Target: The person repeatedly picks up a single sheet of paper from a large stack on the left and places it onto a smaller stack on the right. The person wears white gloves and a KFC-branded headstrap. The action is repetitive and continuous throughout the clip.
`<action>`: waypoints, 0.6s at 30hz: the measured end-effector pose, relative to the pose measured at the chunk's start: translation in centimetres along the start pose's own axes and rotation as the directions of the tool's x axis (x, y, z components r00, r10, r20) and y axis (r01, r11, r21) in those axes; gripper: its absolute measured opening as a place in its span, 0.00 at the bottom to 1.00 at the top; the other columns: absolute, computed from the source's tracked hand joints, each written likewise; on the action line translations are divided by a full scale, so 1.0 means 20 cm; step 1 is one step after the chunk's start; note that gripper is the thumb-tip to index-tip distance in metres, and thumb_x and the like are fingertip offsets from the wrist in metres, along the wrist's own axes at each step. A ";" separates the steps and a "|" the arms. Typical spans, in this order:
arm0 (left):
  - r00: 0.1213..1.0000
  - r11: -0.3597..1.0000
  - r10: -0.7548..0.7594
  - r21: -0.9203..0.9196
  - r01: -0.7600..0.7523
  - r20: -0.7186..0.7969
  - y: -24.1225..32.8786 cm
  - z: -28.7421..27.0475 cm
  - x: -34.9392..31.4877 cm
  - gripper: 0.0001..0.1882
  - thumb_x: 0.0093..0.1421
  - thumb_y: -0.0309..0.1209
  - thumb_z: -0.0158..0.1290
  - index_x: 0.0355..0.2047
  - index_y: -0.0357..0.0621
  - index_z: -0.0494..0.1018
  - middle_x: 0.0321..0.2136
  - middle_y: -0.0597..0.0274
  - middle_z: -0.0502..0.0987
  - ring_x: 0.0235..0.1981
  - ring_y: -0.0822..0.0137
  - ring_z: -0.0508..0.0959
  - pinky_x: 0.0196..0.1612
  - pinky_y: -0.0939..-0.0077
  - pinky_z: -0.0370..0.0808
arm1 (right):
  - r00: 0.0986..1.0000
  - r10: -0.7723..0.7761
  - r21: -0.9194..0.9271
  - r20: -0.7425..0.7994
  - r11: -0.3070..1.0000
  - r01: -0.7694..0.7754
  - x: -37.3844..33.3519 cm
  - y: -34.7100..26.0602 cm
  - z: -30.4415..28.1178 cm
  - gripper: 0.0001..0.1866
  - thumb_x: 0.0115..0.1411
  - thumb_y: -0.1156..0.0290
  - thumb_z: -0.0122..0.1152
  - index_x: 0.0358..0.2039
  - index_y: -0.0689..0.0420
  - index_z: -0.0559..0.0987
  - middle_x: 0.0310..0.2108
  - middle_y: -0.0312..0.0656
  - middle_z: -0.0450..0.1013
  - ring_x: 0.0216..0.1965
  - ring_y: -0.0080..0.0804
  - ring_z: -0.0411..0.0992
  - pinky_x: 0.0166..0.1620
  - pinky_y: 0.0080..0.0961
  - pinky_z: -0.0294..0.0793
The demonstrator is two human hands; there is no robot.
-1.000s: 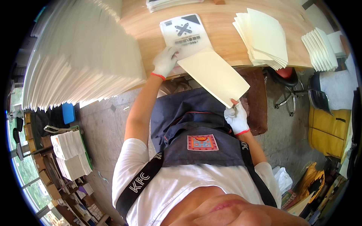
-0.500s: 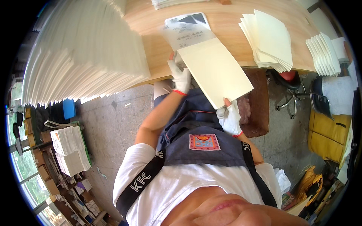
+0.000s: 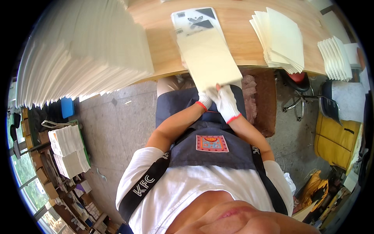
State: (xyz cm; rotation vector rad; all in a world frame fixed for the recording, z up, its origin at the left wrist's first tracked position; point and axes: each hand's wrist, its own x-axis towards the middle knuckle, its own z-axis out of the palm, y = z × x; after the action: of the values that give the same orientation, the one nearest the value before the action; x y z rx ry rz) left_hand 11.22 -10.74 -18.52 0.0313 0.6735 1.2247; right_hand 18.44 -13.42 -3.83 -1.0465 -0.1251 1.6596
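Observation:
A cream paper pad [image 3: 210, 58] tilts over the table's front edge, its far end inside or under a clear printed plastic bag [image 3: 180, 32]; I cannot tell how much of the pad the bag covers. At the pad's near edge my right hand [image 3: 227, 102], in a white knit glove, grips with the thumb on top. My left hand [image 3: 205, 100], gloved alike, is closed at the same edge close beside it, its fingers partly hidden and blurred. Beyond the pad lie flat printed clear bags [image 3: 194, 16] on the wooden table [image 3: 165, 52].
A tall stack of cream pads [image 3: 93, 50] fills the table's left. Fanned pads [image 3: 282, 39] lie at right, with a smaller bundle [image 3: 335, 58] farther right. Below the table stands a brown box [image 3: 267, 105]; a swivel chair [image 3: 298, 101] is beside it. Papers sit on a cart [image 3: 68, 146].
The pad has turned straighter and moved left and away, farther over the printed bags. My left hand has come from the pad's left side to its near edge; my right hand shifted left and up.

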 end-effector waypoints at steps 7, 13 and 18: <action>0.971 0.836 -0.034 0.525 0.158 -0.238 0.29 0.31 -0.13 0.13 0.61 0.33 0.42 0.45 0.45 0.66 0.35 0.61 0.73 0.32 0.64 0.75 0.34 0.67 0.76 | 0.977 0.198 -0.146 0.085 0.972 -0.184 0.34 -0.10 0.11 0.13 0.61 0.75 0.38 0.46 0.63 0.63 0.31 0.47 0.70 0.30 0.42 0.74 0.36 0.35 0.78; 0.961 0.789 0.178 0.614 -0.010 -0.213 0.59 0.19 -0.33 0.13 0.60 0.30 0.44 0.43 0.37 0.66 0.32 0.57 0.74 0.29 0.64 0.77 0.29 0.74 0.77 | 0.931 0.099 -0.863 0.352 0.419 0.282 0.17 -0.20 0.15 0.11 0.60 0.66 0.48 0.41 0.56 0.71 0.24 0.40 0.73 0.18 0.25 0.70 0.19 0.22 0.67; 0.990 0.645 0.091 0.764 0.027 -0.112 0.72 0.16 -0.33 0.09 0.60 0.30 0.44 0.35 0.37 0.70 0.29 0.59 0.76 0.27 0.69 0.77 0.29 0.80 0.75 | 0.648 0.076 -0.564 0.758 -0.421 0.710 0.30 -0.02 0.19 0.10 0.55 0.65 0.50 0.36 0.52 0.65 0.25 0.45 0.75 0.28 0.44 0.74 0.26 0.41 0.70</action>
State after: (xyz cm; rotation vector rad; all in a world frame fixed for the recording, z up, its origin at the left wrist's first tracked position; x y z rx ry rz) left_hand -0.56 -10.13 -7.58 0.6828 1.2948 0.8931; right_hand 16.17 -6.78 -4.63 -1.2791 -2.4755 0.6338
